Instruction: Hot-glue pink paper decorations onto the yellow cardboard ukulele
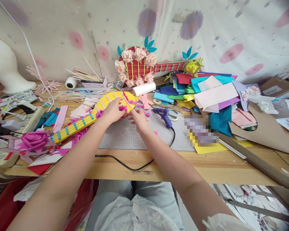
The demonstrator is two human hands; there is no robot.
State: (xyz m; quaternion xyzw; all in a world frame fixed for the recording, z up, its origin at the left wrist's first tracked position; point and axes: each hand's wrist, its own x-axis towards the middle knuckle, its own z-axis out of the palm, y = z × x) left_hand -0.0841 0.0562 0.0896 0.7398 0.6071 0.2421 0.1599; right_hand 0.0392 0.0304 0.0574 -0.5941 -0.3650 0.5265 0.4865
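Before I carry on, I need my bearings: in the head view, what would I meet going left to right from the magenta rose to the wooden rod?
Magenta paper rose, yellow model guitar's neck, left hand, right hand, hot glue gun, wooden rod.

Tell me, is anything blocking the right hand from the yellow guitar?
Nothing visible does. The right hand is by the edge of the yellow guitar, and the left hand is over its round body, not in between.
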